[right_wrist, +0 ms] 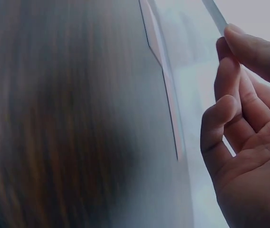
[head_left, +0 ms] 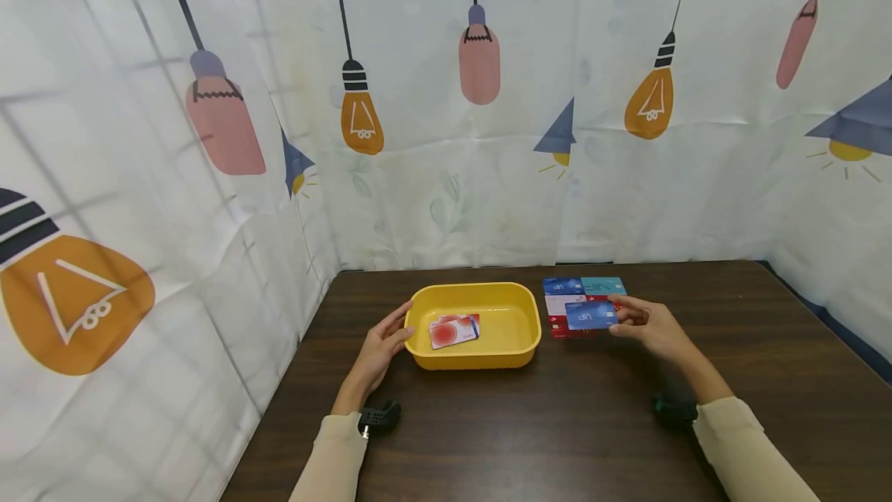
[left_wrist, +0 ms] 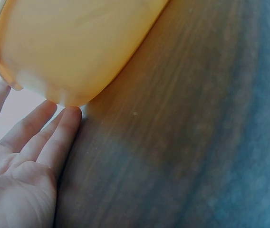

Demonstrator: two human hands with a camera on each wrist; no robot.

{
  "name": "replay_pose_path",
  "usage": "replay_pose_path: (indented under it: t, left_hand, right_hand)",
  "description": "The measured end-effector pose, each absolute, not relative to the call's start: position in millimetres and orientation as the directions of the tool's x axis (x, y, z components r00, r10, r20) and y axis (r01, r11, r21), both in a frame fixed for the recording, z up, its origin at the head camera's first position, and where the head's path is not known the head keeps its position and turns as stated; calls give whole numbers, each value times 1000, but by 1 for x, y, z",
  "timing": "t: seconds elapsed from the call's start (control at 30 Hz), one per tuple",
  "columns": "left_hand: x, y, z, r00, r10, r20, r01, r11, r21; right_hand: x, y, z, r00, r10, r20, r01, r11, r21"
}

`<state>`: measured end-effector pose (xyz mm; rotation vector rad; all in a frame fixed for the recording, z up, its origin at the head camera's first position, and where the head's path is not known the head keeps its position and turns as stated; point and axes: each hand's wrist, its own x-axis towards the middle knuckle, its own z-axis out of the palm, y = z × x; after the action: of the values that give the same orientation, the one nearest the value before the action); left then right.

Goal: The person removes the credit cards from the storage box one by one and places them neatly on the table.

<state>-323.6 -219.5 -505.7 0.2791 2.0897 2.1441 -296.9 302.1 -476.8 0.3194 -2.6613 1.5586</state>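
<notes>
A blue card (head_left: 591,315) sits pinched by its right edge in the right hand (head_left: 644,325), lifted just over the cards laid out on the table (head_left: 584,297). Its long side runs left to right, pointing toward the yellow tray (head_left: 474,361) just to its left. The left hand (head_left: 382,347) rests open, straight fingers against the tray's left wall. A red-and-white card (head_left: 454,330) lies inside.

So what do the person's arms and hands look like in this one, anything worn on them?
Both arms wear long cream sleeves, the left sleeve and the right sleeve ending at the wrist. A small black wrist device sits at the left cuff and another black device at the right. The left hand and right hand are bare: no gloves, and no rings or markings visible.
</notes>
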Motion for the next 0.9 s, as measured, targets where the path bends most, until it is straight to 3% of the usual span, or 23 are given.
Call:
replay_pose_path:
  t: [0.9]
  left_hand:
    - [-323, -219, -505, -973, 225, 41, 41, -4, 999]
  right_hand:
    - [-294, 355, -481, -989, -144, -20, -77, 634, -770]
